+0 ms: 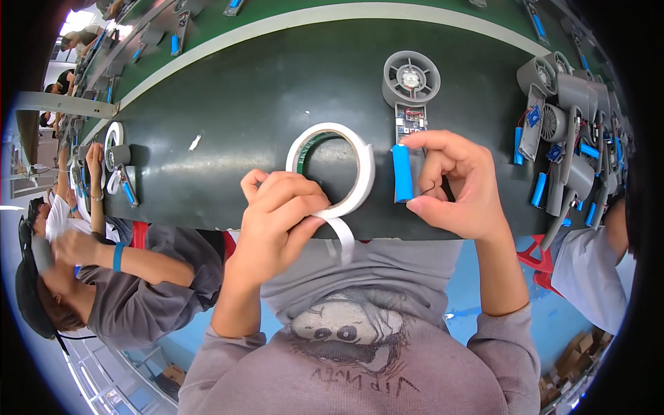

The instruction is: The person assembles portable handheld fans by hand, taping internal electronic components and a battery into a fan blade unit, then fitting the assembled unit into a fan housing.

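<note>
My left hand (282,211) is closed on a roll of white tape (366,162), which stands on the green work surface with a loose strip (342,238) hanging from its lower side. Between the thumb and forefinger of my right hand (460,183) is a blue cylindrical battery (402,173), held by its two ends. Just beyond that hand lies a grey handheld fan (411,76). Its handle is uncovered and shows a small circuit board (412,121); the lower handle is partly hidden by the battery and my fingers.
At the right a pile of grey fan parts (574,97) with blue batteries lies on the work surface (228,124). A pale rail (332,12) crosses the far side, with more fan units beyond. A co-worker (149,266) sits at the left, near another tape roll (114,142); another person (591,266) is at the right.
</note>
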A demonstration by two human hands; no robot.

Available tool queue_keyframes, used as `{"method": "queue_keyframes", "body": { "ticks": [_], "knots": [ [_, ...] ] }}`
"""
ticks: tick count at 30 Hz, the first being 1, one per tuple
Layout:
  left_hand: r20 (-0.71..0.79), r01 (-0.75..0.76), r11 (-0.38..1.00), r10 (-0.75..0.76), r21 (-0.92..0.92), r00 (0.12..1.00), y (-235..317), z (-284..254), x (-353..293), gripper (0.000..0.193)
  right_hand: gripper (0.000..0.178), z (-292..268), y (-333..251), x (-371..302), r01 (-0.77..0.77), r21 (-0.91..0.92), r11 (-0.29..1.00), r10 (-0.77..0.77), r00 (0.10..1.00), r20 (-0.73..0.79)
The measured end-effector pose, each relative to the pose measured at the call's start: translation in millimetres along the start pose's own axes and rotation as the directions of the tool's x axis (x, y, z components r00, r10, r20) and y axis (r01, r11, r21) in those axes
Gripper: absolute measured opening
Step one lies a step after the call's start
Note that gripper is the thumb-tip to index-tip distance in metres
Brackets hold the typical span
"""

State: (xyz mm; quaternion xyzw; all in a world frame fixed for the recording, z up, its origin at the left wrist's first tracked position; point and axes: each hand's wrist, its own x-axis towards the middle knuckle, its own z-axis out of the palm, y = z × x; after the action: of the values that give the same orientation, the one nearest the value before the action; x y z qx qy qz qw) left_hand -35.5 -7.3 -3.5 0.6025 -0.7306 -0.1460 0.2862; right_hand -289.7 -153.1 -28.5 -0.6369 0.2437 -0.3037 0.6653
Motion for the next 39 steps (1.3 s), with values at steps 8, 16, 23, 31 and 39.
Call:
{"method": "queue_keyframes", "body": {
  "ticks": [8, 16, 23, 31, 39],
  "knots": [
    [0.022, -0.066, 0.99, 0.069, -0.122, 0.997, 2.7, 3.3, 9.0, 0.023, 0.065, -1.0, 1.2, 0.9, -0.024, 0.011, 1.0, 0.023, 0.998, 0.054],
    [0.025, -0.068, 0.993, 0.07, -0.094, 0.997, 0.4, 5.1, 15.0, 0.025, 0.063, 3.2, 0.7, 1.0, -0.003, -0.191, 0.982, 0.006, 1.0, 0.013],
    [-0.042, -0.172, 0.911, 0.202, 0.375, 0.979, 44.2, 19.6, 4.7, 0.031, 0.063, 5.1, 7.3, 1.6, 0.125, -0.414, 0.902, -0.181, 0.978, -0.101],
    [-0.145, -0.199, 0.941, 0.245, 0.275, 0.959, 44.7, 21.8, -12.3, 0.033, 0.062, 4.9, 3.4, -3.6, 0.063, -0.384, 0.921, -0.125, 0.982, -0.139],
    [-0.161, 0.108, 0.974, -0.076, 0.199, 0.984, 28.4, 2.9, 8.0, 0.036, 0.059, -7.8, 6.4, -8.0, 0.035, 0.145, 0.989, -0.017, 0.992, -0.123]
  ]
}}
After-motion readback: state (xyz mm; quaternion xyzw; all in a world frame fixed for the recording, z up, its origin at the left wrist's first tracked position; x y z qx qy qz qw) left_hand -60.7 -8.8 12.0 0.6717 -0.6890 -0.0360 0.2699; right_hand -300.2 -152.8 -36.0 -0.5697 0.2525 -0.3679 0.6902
